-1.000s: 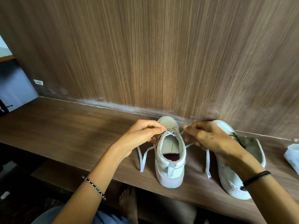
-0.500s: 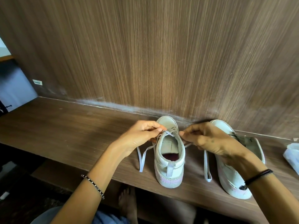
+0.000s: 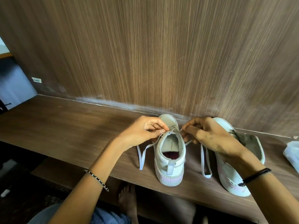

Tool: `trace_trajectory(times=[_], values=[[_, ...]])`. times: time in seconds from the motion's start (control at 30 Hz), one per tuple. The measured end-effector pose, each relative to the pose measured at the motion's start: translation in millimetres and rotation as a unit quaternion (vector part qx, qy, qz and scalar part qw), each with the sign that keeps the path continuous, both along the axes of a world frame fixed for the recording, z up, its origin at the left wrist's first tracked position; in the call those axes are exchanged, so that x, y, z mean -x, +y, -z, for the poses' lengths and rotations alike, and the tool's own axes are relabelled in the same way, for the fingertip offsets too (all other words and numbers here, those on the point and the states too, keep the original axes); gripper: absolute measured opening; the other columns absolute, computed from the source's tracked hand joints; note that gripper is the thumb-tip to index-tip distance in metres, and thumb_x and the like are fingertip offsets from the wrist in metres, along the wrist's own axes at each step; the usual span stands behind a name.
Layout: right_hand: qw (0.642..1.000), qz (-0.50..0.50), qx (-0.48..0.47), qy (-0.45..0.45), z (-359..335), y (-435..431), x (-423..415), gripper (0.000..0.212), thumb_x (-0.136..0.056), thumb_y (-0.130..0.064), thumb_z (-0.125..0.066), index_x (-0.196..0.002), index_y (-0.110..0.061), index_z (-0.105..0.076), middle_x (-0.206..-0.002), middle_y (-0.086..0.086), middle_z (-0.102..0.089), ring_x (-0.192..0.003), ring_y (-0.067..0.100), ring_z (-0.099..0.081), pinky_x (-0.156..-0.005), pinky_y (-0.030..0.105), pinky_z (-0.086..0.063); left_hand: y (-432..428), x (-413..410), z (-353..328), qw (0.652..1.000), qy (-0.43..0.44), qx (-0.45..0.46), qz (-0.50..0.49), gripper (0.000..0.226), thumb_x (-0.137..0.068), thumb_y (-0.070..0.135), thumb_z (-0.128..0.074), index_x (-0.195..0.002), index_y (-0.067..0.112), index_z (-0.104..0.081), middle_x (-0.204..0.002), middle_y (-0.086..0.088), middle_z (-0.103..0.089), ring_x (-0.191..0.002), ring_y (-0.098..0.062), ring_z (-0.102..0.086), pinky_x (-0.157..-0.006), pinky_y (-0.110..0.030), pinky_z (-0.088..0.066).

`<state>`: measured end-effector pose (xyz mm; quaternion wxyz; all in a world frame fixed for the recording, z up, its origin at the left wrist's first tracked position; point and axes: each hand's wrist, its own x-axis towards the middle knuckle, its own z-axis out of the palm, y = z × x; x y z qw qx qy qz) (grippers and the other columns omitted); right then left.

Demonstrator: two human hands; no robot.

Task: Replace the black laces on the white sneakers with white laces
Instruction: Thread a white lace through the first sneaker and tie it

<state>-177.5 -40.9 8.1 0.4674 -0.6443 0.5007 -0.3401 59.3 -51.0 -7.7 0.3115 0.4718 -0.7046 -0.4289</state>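
- Head view: a person works at a wooden worktop [image 3: 64,126], with two white sneakers standing heel toward the camera.
- The left hand [image 3: 145,131] pinches a white lace [image 3: 174,130] between thumb and curled fingers [image 3: 159,130], at the left of the middle sneaker [image 3: 169,159]'s top eyelets.
- The right hand [image 3: 208,136] pinches the same lace, its fingers [image 3: 186,128] curled at the right of those eyelets. The lace crosses between the two sets of fingers, over the tongue.
- One loose end drops below the left fingers onto the worktop. The other hangs in a loop below the right fingers, between the two shoes.
- The second sneaker [image 3: 229,180] lies beyond the right fingers, partly under that wrist. Dark black lace [image 3: 234,132] shows near its tongue, so it probably awaits relacing.
- Risk, as a judgement: uneven pulling could leave one loose end too short to tie, and a slipped pinch could loosen the crossing. The right wrist could also nudge the second sneaker toward the worktop edge.
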Motion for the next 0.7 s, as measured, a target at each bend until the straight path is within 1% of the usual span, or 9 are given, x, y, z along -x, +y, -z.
trace_trajectory(times=[0.07, 0.13, 0.2, 0.27, 0.37, 0.47, 0.5, 0.6, 0.7], values=[[1.000, -0.005, -0.002, 0.008, -0.6, -0.3, -0.1, 0.012, -0.098, -0.013, -0.061, -0.095, -0.005, -0.069, -0.083, 0.013, -0.076, -0.066, 0.011, -0.065, -0.061, 0.018, -0.046, -0.3, -0.4, 0.2, 1.000, 0.001, 0.000, -0.002, 0.017, -0.095, 0.006, -0.068, -0.109, 0.013, -0.076, -0.104, -0.003, -0.075, -0.105, -0.020, -0.068, -0.092, -0.027, -0.055], [1.000, -0.016, -0.003, 0.005, -2.9, 0.6, 0.5, 0.005, -0.096, -0.011, -0.064, -0.099, -0.010, -0.068, -0.077, 0.010, -0.072, -0.064, 0.011, -0.062, -0.061, 0.017, -0.046, 0.3, -1.0, -0.3, 1.000, -0.006, 0.007, -0.005, 0.016, -0.098, 0.011, -0.065, -0.109, 0.016, -0.075, -0.104, 0.004, -0.075, -0.105, -0.013, -0.068, -0.085, -0.022, -0.055], [0.999, -0.049, 0.010, 0.004, -4.2, 0.3, 3.9, 0.016, -0.095, -0.007, -0.066, -0.106, -0.018, -0.069, -0.089, 0.010, -0.074, -0.075, 0.015, -0.068, -0.071, 0.021, -0.053, 1.4, -1.1, -0.9, 1.000, -0.014, 0.012, -0.008, 0.016, -0.101, 0.015, -0.060, -0.108, 0.019, -0.074, -0.105, 0.009, -0.074, -0.104, -0.008, -0.067, -0.075, -0.015, -0.049], [0.994, -0.095, 0.037, 0.049, -7.0, 1.1, 7.3, 0.022, -0.094, -0.009, -0.068, -0.109, -0.025, -0.072, -0.103, 0.003, -0.076, -0.097, 0.016, -0.072, -0.091, 0.035, -0.057, 1.2, -0.7, -0.3, 1.000, -0.014, 0.008, -0.014, 0.017, -0.103, 0.017, -0.058, -0.107, 0.020, -0.074, -0.106, 0.007, -0.074, -0.103, -0.010, -0.067, -0.071, -0.014, -0.048], [0.985, -0.122, 0.073, 0.102, -10.1, 2.0, 9.3, 0.020, -0.094, -0.014, -0.071, -0.109, -0.026, -0.074, -0.108, -0.011, -0.077, -0.106, 0.005, -0.070, -0.101, 0.036, -0.054, 1.4, -0.5, -0.3, 1.000, -0.014, 0.011, -0.007, 0.017, -0.102, 0.018, -0.059, -0.107, 0.021, -0.075, -0.106, 0.007, -0.074, -0.106, -0.012, -0.067, -0.075, -0.016, -0.051], [0.974, -0.112, 0.130, 0.147, -10.3, 2.1, 9.5, 0.017, -0.092, -0.018, -0.074, -0.107, -0.027, -0.076, -0.102, -0.019, -0.076, -0.099, -0.004, -0.070, -0.096, 0.029, -0.056, 0.4, -1.0, -0.5, 1.000, -0.015, 0.014, 0.011, 0.017, -0.100, 0.017, -0.063, -0.110, 0.020, -0.076, -0.108, 0.008, -0.075, -0.110, -0.012, -0.067, -0.096, -0.027, -0.053], [0.967, -0.102, 0.165, 0.168, -9.1, 1.5, 9.1, 0.016, -0.092, -0.020, -0.075, -0.106, -0.028, -0.076, -0.100, -0.020, -0.076, -0.096, -0.007, -0.070, -0.093, 0.026, -0.057, 0.1, -1.0, -0.9, 1.000, -0.018, 0.014, 0.014, 0.018, -0.099, 0.016, -0.063, -0.111, 0.020, -0.076, -0.108, 0.009, -0.075, -0.110, -0.010, -0.067, -0.098, -0.028, -0.053], [0.935, -0.087, 0.269, 0.216, -2.0, -2.4, 9.5, 0.015, -0.091, -0.025, -0.076, -0.105, -0.027, -0.078, -0.098, -0.019, -0.076, -0.092, -0.007, -0.070, -0.084, 0.021, -0.056, -2.4, -0.3, -2.7, 0.999, -0.027, 0.013, 0.026, 0.018, -0.099, 0.014, -0.063, -0.112, 0.017, -0.075, -0.107, 0.008, -0.075, -0.106, -0.009, -0.067, -0.095, -0.026, -0.053], [0.917, -0.100, 0.298, 0.245, 2.6, -4.5, 9.3, 0.011, -0.094, -0.028, -0.072, -0.104, -0.031, -0.076, -0.095, -0.018, -0.075, -0.088, 0.000, -0.070, -0.078, 0.024, -0.056, -4.1, -0.5, -5.3, 0.999, -0.027, 0.015, 0.040, 0.014, -0.099, 0.011, -0.064, -0.109, 0.012, -0.073, -0.098, 0.007, -0.072, -0.095, -0.007, -0.066, -0.085, -0.019, -0.051]])
